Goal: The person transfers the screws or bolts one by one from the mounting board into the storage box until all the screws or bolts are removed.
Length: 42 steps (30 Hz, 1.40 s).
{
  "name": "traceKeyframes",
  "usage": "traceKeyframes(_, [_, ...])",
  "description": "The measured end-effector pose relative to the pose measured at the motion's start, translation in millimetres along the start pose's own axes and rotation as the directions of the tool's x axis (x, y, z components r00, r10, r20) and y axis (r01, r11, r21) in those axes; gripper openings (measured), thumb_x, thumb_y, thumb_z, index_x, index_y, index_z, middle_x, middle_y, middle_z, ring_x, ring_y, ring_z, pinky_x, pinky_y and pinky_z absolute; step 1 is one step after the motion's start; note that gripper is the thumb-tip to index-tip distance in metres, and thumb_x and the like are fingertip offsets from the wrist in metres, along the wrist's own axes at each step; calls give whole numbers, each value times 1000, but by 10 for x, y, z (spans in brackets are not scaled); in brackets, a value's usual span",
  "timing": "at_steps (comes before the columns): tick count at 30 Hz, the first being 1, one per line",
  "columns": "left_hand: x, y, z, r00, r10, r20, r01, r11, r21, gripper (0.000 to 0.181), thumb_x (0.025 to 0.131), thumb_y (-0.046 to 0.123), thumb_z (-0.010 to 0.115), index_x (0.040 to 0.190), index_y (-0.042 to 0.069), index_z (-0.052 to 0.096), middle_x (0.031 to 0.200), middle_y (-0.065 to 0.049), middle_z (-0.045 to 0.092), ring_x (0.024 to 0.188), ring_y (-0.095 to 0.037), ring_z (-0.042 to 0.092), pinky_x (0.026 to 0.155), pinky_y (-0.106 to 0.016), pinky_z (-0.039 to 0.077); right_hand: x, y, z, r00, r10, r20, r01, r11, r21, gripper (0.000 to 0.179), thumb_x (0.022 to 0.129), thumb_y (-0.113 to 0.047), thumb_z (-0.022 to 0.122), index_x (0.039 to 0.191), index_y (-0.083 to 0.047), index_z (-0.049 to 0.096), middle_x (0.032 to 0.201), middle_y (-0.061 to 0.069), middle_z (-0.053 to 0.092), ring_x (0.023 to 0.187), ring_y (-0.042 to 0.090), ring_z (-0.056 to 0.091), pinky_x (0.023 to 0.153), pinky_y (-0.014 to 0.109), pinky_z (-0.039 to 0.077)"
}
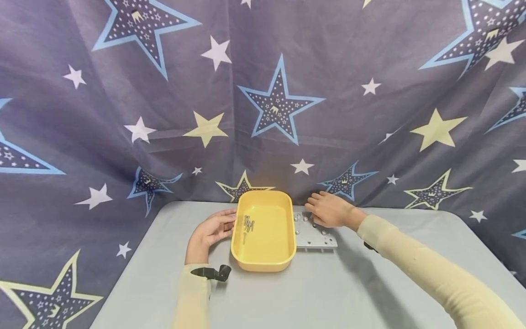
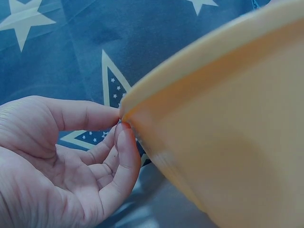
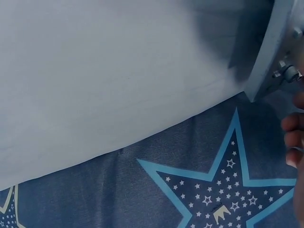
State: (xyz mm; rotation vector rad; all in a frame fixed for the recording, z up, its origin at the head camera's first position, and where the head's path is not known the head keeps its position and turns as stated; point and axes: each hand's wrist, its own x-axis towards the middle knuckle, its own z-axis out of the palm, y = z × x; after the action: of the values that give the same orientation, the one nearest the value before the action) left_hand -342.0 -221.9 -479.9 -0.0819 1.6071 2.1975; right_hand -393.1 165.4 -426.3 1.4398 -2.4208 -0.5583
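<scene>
A deep yellow plastic tray (image 1: 267,256) stands at the middle of the table, with several small metal screws (image 1: 248,224) lying in its left part. My left hand (image 1: 214,230) holds the tray at its left side; in the left wrist view its thumb and fingertips meet at the tray's rim (image 2: 190,59). Right of the tray is a silver metal plate (image 1: 310,238) with holes and bolts. Over the plate's far right part, my right hand (image 1: 330,210) has its fingers bent. The right wrist view shows those fingers beside a bolt (image 3: 289,73); what they pinch is hidden.
A grey-white table (image 1: 283,297) lies under everything. Behind its far edge hangs a dark curtain (image 1: 353,151) printed with stars. Black straps with small cameras (image 1: 223,273) sit on the wrists. The tray overlaps the plate's left edge in the head view.
</scene>
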Motion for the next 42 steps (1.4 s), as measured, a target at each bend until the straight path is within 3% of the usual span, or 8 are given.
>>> traceKeyframes(8, [-3,11,-16,1000,0,0,0,1000,-9,58,104,5,54,155,-5,29,95,3,73,83,-6,67,74,-20,56,28,-9,25,998,-45,43,47,998,-46,20,96,-30,60,106,-13,64,94,3,65,91,23,58,84,41,52])
traceKeyframes(29, [-8,16,14,1000,7,-14,-7,1000,7,57,104,4,52,155,-6,29,95,3,73,84,-7,68,74,-20,56,62,-46,-2,992,-7,126,12,999,-44,22,98,-32,58,103,-14,68,92,3,68,90,24,61,85,41,54])
traceKeyframes(42, [-21,26,42,1000,7,-22,-6,1000,30,54,104,4,51,154,-6,31,95,3,73,83,-6,68,73,-19,56,85,-63,1,988,-10,157,19,998,-55,24,97,-33,59,111,-16,68,94,3,68,91,23,62,85,40,54])
